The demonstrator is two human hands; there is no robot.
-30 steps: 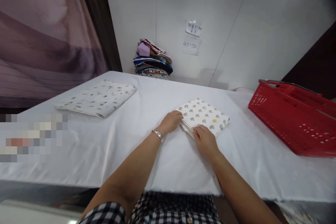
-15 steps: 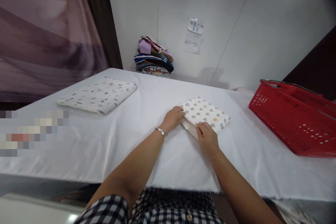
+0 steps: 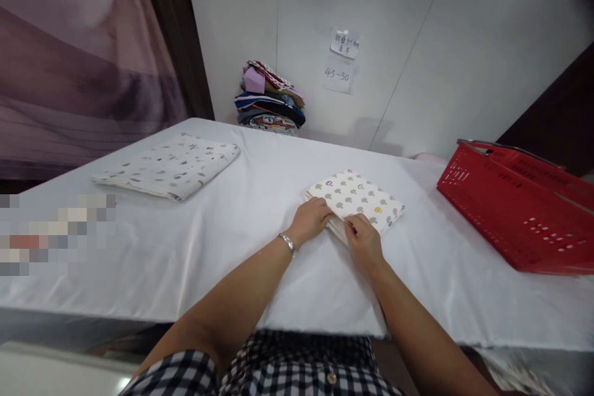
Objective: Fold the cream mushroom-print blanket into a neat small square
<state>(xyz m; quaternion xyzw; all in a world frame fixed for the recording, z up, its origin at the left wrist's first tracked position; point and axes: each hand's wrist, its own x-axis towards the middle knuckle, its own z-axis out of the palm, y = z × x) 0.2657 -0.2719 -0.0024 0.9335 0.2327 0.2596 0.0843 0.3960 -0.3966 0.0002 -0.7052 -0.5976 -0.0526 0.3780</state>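
Observation:
A folded white cloth (image 3: 359, 198) with a grey, mushroom-like print lies flat on the white-covered table (image 3: 232, 260) in front of me. My left hand (image 3: 312, 220), a silver bracelet at its wrist, pinches the cloth's near edge toward its left corner. A little to the right, my right hand (image 3: 364, 240) grips the same edge with thumb and fingers. Between the two hands the layered folds of the near edge show. Part of that edge is hidden by my fingers.
A second folded white cloth (image 3: 174, 164) with dark specks rests at the left. At the right stands a red plastic basket (image 3: 505, 204). A stack of folded fabrics (image 3: 269, 99) rises behind the table by the wall, near paper signs (image 3: 341, 62). A blurred patch covers the far left.
My left hand has slid a little to the right along the near edge, closer to my right hand, uncovering the cloth's left corner. The right hand stays in nearly the same spot.

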